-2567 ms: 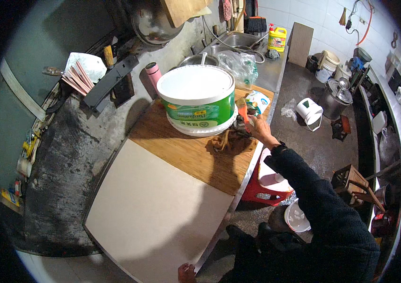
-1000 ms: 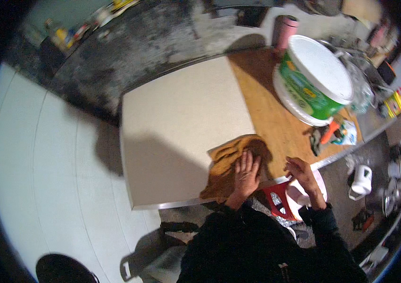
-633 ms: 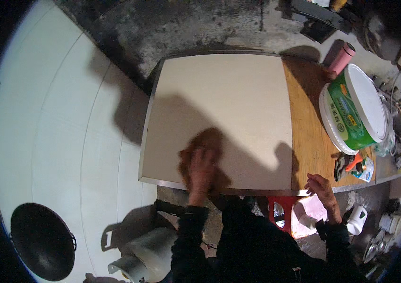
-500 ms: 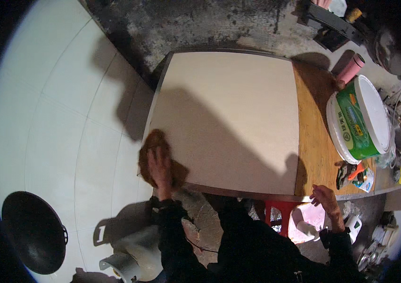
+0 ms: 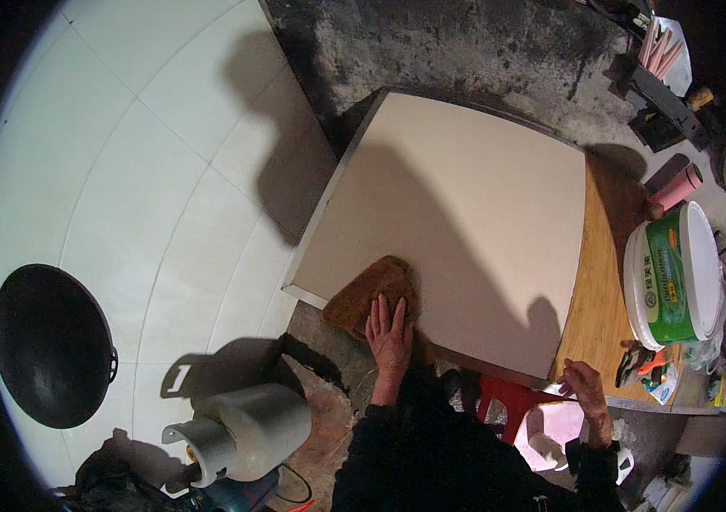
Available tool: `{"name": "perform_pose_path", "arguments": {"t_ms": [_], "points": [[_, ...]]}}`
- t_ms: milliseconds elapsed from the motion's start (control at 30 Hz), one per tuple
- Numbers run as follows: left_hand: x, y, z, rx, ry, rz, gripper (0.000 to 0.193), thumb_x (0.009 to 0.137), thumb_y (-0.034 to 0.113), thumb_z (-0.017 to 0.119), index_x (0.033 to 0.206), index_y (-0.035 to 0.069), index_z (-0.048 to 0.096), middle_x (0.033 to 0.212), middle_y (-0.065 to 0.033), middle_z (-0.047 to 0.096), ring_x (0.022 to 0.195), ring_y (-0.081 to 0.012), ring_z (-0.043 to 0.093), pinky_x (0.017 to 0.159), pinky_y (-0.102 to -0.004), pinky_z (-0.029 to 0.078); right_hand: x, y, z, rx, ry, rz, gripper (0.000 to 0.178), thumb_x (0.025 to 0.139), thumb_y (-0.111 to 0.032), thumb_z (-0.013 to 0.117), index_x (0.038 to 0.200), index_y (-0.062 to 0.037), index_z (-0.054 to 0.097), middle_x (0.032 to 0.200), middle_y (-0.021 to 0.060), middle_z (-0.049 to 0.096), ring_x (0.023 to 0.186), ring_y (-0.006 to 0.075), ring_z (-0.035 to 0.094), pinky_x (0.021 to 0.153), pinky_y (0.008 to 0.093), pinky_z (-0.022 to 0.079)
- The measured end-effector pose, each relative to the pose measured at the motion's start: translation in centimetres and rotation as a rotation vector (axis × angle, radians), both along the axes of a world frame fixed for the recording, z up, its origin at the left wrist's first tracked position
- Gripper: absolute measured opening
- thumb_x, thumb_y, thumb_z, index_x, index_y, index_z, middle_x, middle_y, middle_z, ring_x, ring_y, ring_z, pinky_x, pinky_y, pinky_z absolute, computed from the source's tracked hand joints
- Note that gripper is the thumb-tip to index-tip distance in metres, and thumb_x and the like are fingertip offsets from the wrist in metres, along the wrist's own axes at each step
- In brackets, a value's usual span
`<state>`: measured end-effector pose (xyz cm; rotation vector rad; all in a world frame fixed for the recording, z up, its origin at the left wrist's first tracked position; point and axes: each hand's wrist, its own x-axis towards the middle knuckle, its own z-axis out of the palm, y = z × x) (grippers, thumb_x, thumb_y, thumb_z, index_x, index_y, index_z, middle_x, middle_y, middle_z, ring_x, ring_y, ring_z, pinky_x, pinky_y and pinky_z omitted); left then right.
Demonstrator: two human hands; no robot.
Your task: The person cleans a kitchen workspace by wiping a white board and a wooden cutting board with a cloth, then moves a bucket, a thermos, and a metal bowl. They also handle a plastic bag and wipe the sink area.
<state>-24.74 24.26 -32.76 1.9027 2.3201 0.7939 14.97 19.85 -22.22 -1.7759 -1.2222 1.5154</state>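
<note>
My left hand (image 5: 390, 328) lies flat, fingers spread, on a brown cloth (image 5: 370, 294) at the near left corner of a pale square slab (image 5: 457, 222). Part of the cloth hangs over the slab's near edge. My right hand (image 5: 583, 388) rests on the near edge of the wooden counter (image 5: 606, 294) to the right of the slab; it holds nothing that I can see.
A large white tub with a green label (image 5: 674, 273) and a pink cylinder (image 5: 675, 189) stand on the wooden counter. Small tools (image 5: 640, 363) lie near my right hand. A black wok (image 5: 47, 341) hangs on the white tiled wall; a grey gas cylinder (image 5: 247, 431) stands below.
My left hand has slid the brown cloth across the slab toward its left edge and a little back along the near edge. My right hand stays on the counter edge.
</note>
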Motion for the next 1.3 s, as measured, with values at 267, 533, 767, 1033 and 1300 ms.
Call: {"name": "perform_pose_path", "arguments": {"t_ms": [267, 533, 767, 1033, 1300], "points": [[-13.3, 4.6, -1.6, -0.021, 0.018, 0.207, 0.054, 0.085, 0.031, 0.055, 0.135, 0.020, 0.038, 0.145, -0.0118, 0.024, 0.133, -0.0310, 0.023, 0.107, -0.0435, 0.018, -1.4, 1.9, 0.4, -0.092, -0.072, -0.008, 0.035, 0.088, -0.021, 0.054, 0.114, 0.0024, 0.053, 0.077, 0.0098, 0.063, 0.062, 0.0144, 0.060, 0.055, 0.0260, 0.049], [-17.9, 11.5, 0.4, -0.297, 0.078, 0.193, 0.061, 0.091, 0.036, 0.044, 0.142, 0.013, 0.021, 0.147, -0.0182, 0.014, 0.136, -0.0335, 0.013, 0.109, -0.0446, 0.012, -6.0, 4.4, -6.8, -0.018, -0.107, -0.112, 0.019, 0.086, -0.020, 0.057, 0.093, -0.0027, 0.058, 0.070, 0.0038, 0.058, 0.057, 0.0122, 0.057, 0.049, 0.0253, 0.047], [-16.5, 24.4, 0.8, -0.207, 0.109, -0.094, 0.061, 0.092, 0.035, 0.041, 0.142, 0.010, 0.017, 0.147, -0.0199, 0.010, 0.136, -0.0342, 0.010, 0.110, -0.0453, 0.010, -9.6, 8.3, -10.2, 0.316, -0.363, -0.219, 0.015, 0.086, -0.017, 0.056, 0.094, -0.0050, 0.060, 0.075, 0.0086, 0.059, 0.065, 0.0191, 0.058, 0.053, 0.0320, 0.045], [-14.2, 43.5, -1.7, -0.017, 0.270, -0.235, 0.062, 0.092, 0.036, 0.042, 0.142, 0.008, 0.018, 0.145, -0.0241, 0.012, 0.134, -0.0385, 0.016, 0.107, -0.0486, 0.019, -11.4, 8.7, -9.0, 0.456, -0.995, -0.158, 0.029, 0.077, -0.010, 0.058, 0.106, -0.0053, 0.056, 0.083, 0.0091, 0.056, 0.077, 0.0309, 0.052, 0.062, 0.0394, 0.046], [-10.0, 57.0, 0.0, -0.289, 0.097, -0.142, 0.062, 0.092, 0.040, 0.033, 0.144, 0.015, 0.013, 0.149, -0.0166, 0.004, 0.137, -0.0333, 0.003, 0.109, -0.0469, 0.009, -11.9, 8.8, -10.2, 0.436, -1.020, -0.328, 0.017, 0.074, -0.013, 0.062, 0.089, -0.0048, 0.059, 0.072, 0.0092, 0.052, 0.066, 0.0273, 0.052, 0.055, 0.0368, 0.043]]}}
